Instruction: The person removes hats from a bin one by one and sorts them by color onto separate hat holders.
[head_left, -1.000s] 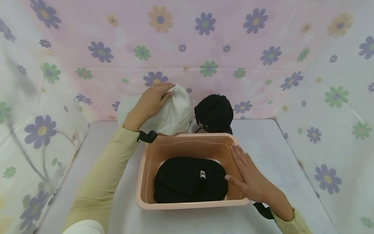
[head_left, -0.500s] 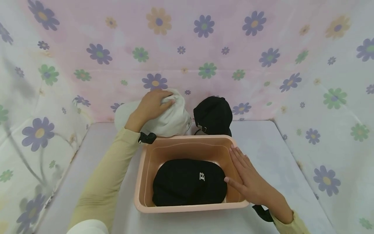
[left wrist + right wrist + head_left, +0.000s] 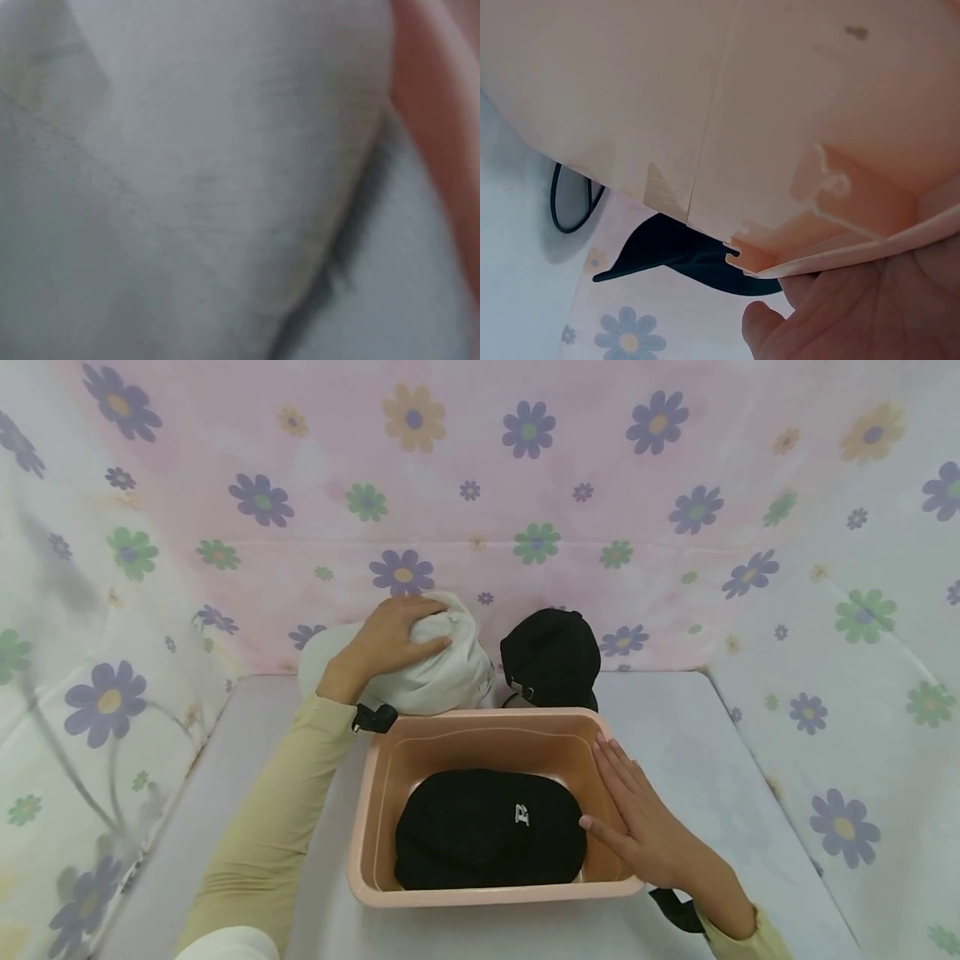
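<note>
Before floral cloth (image 3: 322, 527), grips white cap (image 3: 442, 681) in fingers of left hand (image 3: 388, 637); rests right hand (image 3: 651, 831), with fingers together, on bin (image 3: 495, 897), probably steadying it.

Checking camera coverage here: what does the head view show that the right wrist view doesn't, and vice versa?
Head only: the left hand on the white cap, and the lettered black cap inside the bin. Right wrist only: a dark speck on the bin's outer side. Both: the bin, the right hand, the other black cap behind it and flowered cloth.
</note>
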A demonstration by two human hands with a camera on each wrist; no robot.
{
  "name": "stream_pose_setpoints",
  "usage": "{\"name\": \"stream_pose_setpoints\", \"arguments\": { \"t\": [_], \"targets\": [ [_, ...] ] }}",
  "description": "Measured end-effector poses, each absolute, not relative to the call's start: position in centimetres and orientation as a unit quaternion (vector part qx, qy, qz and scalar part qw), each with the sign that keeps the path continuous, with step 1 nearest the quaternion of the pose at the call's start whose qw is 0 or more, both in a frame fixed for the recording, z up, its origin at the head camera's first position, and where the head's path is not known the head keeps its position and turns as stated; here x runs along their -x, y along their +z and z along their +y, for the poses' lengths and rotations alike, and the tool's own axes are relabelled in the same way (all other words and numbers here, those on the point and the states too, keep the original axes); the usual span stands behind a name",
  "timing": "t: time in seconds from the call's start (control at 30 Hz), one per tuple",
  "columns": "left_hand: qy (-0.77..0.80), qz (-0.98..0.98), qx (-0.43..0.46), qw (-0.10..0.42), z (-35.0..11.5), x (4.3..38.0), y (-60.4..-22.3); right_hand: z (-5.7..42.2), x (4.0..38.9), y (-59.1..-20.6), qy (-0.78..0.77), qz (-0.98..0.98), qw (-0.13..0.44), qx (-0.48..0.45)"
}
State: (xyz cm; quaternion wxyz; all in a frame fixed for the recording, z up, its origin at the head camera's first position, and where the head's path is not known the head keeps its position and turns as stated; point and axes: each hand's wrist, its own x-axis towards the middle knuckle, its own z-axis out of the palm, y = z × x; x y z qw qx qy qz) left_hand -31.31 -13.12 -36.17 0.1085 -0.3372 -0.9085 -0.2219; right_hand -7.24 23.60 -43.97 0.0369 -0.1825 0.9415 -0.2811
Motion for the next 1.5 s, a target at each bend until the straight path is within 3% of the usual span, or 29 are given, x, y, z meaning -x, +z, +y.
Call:
{"name": "stream_pose_setpoints", "arguments": {
  "t": [0.5, 0.67, 0.9, 1.27, 1.37, 1.5],
  "targets": [
    [-0.35, -0.887, 0.269, 0.136, -15.5, 29.7, -35.6, 23.0, 7.8, -43.8, -0.283, 0.94, 0.047, 0.183],
    [-0.413, -0.858, 0.254, 0.168, -16.9, 28.6, -35.9, 23.0, 7.9, -43.8, -0.292, 0.937, 0.049, 0.185],
    [-0.473, -0.844, 0.159, 0.196, -19.3, 26.2, -36.6, 23.5, 8.2, -43.1, -0.274, 0.936, 0.071, 0.208],
    [-0.517, -0.838, 0.049, 0.17, -21.7, 22.4, -37.7, 22.0, 10.2, -34.9, -0.267, 0.896, 0.185, 0.304],
    [-0.533, -0.83, 0.002, 0.163, -21.8, 21.7, -38.7, 20.2, 12.3, -32.8, -0.292, 0.876, 0.179, 0.339],
    [-0.573, -0.806, -0.06, 0.138, -21.9, 21.0, -40.3, 17.5, 16.2, -31.7, -0.332, 0.858, 0.109, 0.377]
  ]
}}
